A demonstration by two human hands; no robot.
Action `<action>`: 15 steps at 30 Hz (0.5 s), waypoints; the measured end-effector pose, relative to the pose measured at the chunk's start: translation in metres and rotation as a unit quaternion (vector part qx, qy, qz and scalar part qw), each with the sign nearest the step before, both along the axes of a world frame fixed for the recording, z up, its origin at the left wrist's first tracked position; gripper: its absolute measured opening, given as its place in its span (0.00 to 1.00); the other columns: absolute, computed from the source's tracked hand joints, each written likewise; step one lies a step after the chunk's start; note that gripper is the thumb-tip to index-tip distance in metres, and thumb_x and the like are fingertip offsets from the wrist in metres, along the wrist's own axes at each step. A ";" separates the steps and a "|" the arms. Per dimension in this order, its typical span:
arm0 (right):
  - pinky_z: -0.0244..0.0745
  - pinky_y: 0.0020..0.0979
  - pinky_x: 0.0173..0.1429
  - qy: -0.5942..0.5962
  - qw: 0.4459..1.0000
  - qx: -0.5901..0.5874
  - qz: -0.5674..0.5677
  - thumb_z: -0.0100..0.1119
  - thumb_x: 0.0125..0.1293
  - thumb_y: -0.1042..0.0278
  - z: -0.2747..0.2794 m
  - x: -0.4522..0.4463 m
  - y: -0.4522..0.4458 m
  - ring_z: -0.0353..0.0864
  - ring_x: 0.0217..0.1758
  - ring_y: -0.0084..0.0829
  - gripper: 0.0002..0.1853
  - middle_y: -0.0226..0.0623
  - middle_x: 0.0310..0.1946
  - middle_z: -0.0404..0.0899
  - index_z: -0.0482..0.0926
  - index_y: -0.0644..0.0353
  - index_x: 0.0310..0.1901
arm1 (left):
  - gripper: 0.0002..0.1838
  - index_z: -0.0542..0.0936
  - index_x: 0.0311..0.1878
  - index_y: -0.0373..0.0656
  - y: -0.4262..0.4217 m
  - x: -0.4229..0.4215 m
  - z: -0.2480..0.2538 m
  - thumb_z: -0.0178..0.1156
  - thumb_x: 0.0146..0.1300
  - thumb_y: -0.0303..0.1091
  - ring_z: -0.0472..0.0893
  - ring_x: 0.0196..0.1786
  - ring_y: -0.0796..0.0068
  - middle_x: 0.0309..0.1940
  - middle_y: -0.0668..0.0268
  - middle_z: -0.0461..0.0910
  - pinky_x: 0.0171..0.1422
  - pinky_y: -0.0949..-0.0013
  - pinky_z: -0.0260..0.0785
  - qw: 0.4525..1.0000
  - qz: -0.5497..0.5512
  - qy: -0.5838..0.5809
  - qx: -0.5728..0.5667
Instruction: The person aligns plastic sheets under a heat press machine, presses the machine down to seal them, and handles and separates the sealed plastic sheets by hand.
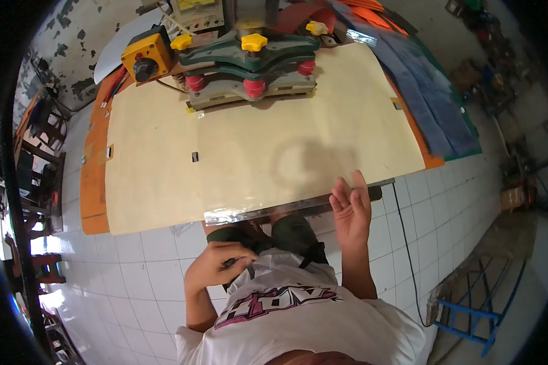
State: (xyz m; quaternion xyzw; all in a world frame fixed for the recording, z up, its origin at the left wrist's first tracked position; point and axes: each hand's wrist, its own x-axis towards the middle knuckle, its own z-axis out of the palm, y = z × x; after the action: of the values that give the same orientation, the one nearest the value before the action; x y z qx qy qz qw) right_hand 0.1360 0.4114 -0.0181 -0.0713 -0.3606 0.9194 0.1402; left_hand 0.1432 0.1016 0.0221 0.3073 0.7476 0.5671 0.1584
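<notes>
My left hand (220,265) is at my lap beside the hem of the white shirt (274,274). Its fingers curl in toward the thumb, and I cannot make out whether anything is between them. My right hand (353,213) is raised at the front edge of the table, palm turned up, fingers apart and nothing in it. Just beyond it is the cream sheet (249,152) covering the table, with a blurred shadow on it. A clear plastic strip (228,216) lies along the sheet's front edge.
At the back stands a green metal press (249,61) with yellow star knobs and red round parts. To its left is a yellow control box (146,56) with a black knob. Blue plastic sheets (429,97) hang over the right side. A blue metal frame (478,316) stands on the tiles.
</notes>
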 end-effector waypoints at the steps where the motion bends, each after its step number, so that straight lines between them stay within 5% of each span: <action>1: 0.83 0.32 0.52 0.000 1.000 -0.001 -0.002 0.57 0.70 0.68 -0.001 -0.006 0.006 0.83 0.52 0.35 0.40 0.54 0.54 0.77 0.42 0.60 0.75 | 0.08 0.84 0.38 0.38 -0.009 0.002 0.000 0.61 0.56 0.19 0.79 0.27 0.67 0.27 0.60 0.82 0.31 0.70 0.70 1.000 -0.002 0.000 -0.001; 3: 0.84 0.31 0.49 -0.001 0.996 -0.086 0.040 0.57 0.69 0.72 -0.005 -0.016 0.018 0.84 0.49 0.34 0.40 0.52 0.52 0.79 0.43 0.59 0.75 | 0.08 0.84 0.37 0.38 -0.029 0.006 0.000 0.62 0.54 0.18 0.80 0.27 0.68 0.27 0.59 0.82 0.31 0.70 0.70 0.997 0.043 0.000 -0.058; 9: 0.83 0.27 0.51 -0.038 0.998 -0.036 -0.038 0.52 0.71 0.76 0.013 -0.043 0.035 0.84 0.46 0.27 0.39 0.56 0.55 0.76 0.39 0.59 0.76 | 0.08 0.85 0.34 0.39 -0.081 0.027 0.010 0.62 0.51 0.18 0.82 0.30 0.69 0.27 0.59 0.83 0.34 0.71 0.71 0.985 0.093 -0.045 -0.141; 10: 0.83 0.26 0.50 -0.085 0.992 -0.037 -0.081 0.52 0.71 0.78 0.019 -0.048 0.037 0.84 0.44 0.26 0.31 0.53 0.54 0.78 0.52 0.64 0.73 | 0.07 0.84 0.33 0.37 -0.087 0.031 0.008 0.61 0.50 0.18 0.83 0.32 0.69 0.28 0.60 0.84 0.36 0.71 0.72 0.985 0.099 -0.047 -0.133; 13: 0.84 0.28 0.48 -0.053 0.986 -0.130 -0.087 0.56 0.68 0.78 0.011 -0.060 0.063 0.83 0.44 0.29 0.30 0.46 0.50 0.79 0.56 0.64 0.69 | 0.07 0.83 0.32 0.36 -0.113 0.045 -0.010 0.59 0.50 0.17 0.84 0.36 0.68 0.29 0.61 0.85 0.45 0.68 0.74 0.982 0.153 -0.079 -0.073; 14: 0.83 0.29 0.51 -0.057 0.983 -0.147 -0.092 0.56 0.68 0.78 0.012 -0.060 0.070 0.83 0.44 0.28 0.21 0.42 0.48 0.80 0.66 0.64 0.62 | 0.05 0.81 0.28 0.36 -0.125 0.053 -0.024 0.58 0.50 0.18 0.85 0.35 0.67 0.28 0.61 0.85 0.54 0.62 0.73 0.978 0.188 -0.088 -0.017; 15: 0.83 0.29 0.51 -0.059 0.983 -0.147 -0.090 0.56 0.68 0.78 0.011 -0.059 0.077 0.83 0.44 0.28 0.21 0.42 0.48 0.80 0.66 0.64 0.62 | 0.05 0.81 0.28 0.36 -0.139 0.062 -0.034 0.58 0.50 0.18 0.85 0.35 0.67 0.28 0.61 0.85 0.54 0.62 0.73 0.978 0.189 -0.089 -0.018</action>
State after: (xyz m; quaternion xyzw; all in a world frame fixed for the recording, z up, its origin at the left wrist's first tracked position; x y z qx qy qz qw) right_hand 0.0769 0.4888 -0.0068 -0.1772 -0.2209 0.9402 0.1891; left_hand 0.2050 -0.0370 -0.0124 0.1059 0.7849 0.5986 0.1197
